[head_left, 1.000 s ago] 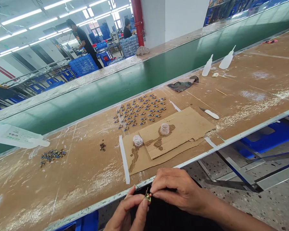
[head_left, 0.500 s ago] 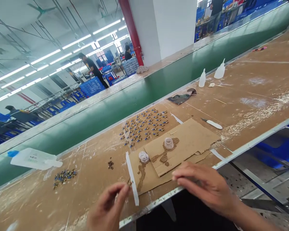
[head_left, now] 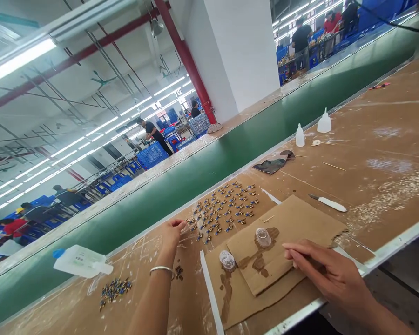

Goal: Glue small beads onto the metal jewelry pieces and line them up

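The long, worn brown desk runs across the frame, with a torn brown cardboard sheet at lower centre. Just above that, at mid frame, lie rows of small blue-and-gold metal pieces. The left hand reaches to the left edge of those rows with its fingertips drawn together; whether its grip closes on a piece I cannot tell. The right hand lies slack and empty, fingers out on the cardboard's right part. This looks like the laying-out step. Adding to the rows calls for a light, exact touch that leaves the neighbours undisturbed.
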`<state>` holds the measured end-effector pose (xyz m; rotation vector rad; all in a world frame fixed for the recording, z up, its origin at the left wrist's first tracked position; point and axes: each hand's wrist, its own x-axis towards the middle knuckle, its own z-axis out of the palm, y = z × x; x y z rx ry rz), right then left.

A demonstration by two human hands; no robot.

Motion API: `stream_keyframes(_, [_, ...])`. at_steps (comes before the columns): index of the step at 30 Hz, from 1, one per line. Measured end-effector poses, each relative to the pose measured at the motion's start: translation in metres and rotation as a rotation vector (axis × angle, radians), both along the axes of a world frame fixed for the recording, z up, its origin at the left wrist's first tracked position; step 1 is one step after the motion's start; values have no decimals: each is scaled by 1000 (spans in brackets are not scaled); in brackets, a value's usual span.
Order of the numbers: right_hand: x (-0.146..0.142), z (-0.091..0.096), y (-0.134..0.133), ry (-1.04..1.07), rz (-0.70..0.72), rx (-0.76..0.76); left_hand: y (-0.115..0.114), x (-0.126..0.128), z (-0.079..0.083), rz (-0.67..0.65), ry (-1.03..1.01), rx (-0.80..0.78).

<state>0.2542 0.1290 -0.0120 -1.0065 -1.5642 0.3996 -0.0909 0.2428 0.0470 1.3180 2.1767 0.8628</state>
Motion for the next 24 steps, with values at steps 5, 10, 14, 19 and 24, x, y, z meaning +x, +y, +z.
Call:
stream_keyframes(5, [-1,-5,4,-78,-77,105,22,-7,-9,32,20,-94])
stream_keyframes(10, [3,-13,1,-95,-104,115,8,-24,3,0,110,-84])
stream_keyframes(14, [5,-15,-2,-124,-136,134,-39,-44,14,-28,233,-79])
stream_keyframes(19, [4,-17,-3,-140,-110,85,-107,-44,1,-52,338,-47])
stream_keyframes(24, [3,-32,-3,-146,-152,24,-123,-29,-8,-113,408,-1])
